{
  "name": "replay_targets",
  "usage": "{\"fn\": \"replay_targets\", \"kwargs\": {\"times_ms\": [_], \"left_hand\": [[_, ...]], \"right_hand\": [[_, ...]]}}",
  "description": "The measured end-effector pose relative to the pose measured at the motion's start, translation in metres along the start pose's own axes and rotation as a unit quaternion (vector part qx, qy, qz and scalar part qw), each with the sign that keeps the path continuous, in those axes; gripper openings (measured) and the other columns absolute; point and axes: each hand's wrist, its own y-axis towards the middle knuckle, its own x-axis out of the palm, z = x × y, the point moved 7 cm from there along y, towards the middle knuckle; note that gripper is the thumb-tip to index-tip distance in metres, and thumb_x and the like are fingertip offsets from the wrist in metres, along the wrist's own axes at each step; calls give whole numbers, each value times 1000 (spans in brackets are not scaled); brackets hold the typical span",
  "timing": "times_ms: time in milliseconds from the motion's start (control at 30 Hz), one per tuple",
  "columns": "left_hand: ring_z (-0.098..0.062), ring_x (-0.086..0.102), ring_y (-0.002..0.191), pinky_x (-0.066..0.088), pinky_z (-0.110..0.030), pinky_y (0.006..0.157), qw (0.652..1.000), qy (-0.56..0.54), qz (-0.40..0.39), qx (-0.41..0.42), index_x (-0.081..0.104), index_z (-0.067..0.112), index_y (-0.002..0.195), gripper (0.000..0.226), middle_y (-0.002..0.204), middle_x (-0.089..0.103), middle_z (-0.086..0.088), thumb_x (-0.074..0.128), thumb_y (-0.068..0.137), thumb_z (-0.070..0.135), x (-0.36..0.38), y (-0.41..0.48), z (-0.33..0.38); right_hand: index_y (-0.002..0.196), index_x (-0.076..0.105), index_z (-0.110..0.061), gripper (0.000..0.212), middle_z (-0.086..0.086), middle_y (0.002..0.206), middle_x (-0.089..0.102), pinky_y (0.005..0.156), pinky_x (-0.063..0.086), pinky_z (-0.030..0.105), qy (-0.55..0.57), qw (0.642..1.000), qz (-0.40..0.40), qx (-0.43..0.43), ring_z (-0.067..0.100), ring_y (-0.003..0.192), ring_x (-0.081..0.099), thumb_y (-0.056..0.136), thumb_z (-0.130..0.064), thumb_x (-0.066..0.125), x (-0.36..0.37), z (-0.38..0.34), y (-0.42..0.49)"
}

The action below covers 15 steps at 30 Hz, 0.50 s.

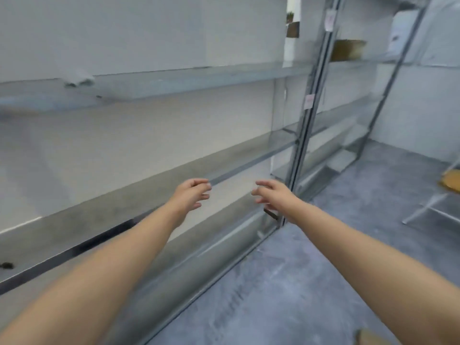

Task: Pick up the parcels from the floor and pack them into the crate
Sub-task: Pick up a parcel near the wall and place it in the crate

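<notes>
parcel on floor; left hand, right hand outstretched, fingers loose.

Bright, even, cool indoor light, soft faint shadows, heavy motion blur throughout, wide-angle bending at edges, dull sheen on metal shelves at left.

Reaches forward with both bare arms, nearly straight and side by side. Holds the left hand and right hand apart at the same height, palms turned inward. Curls the fingers loosely, gripping nothing.
</notes>
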Motion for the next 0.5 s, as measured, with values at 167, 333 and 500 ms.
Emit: {"fn": "replay_targets", "kwargs": {"times_ms": [167,333,500], "left_hand": [[-15,62,91,41,-31,84,992,9,-125,15,58,26,98,9,103,65,1,59,90,22,177,44,25],[-14,62,86,42,-26,73,976,34,-215,15,59,20,109,19,106,64,-3,61,90,22,307,72,33],[-12,63,85,43,-27,74,952,69,-297,17,59,16,113,24,108,64,-4,62,90,22,419,102,34]], "right_hand": [[130,50,-14,39,4,115,61,62,43,19,25,993,111,30,15,87,61,92,-19,56,-162,50,5],[129,49,-17,39,1,113,63,71,46,22,57,979,179,74,15,91,63,91,-21,56,-267,99,-3],[128,50,-15,37,2,110,62,74,45,26,98,944,285,135,15,86,62,92,-19,55,-353,156,-15]]}}
